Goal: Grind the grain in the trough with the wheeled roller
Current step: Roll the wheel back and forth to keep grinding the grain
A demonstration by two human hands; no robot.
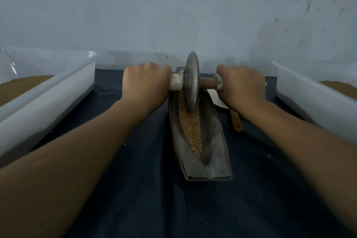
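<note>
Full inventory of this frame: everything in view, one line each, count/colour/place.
trough: 1, grey metal, centre of the cloth, running away from the camera
grain: 1 strip, tan, along the trough's groove
wheeled roller: 1, grey disc on a white and brown axle, standing in the trough's far half
left bin: 1, white, left of the cloth
right bin: 1, white, right of the cloth
brown fill: 2 heaps, one in each bin
yellow handle: 1, right of the trough, partly under the right forearm
white card: 1, right of the trough, partly under the right hand
cloth: 1, dark blue, under everything
left hand: 1, grips the axle's left end
right hand: 1, grips the axle's right end
</note>
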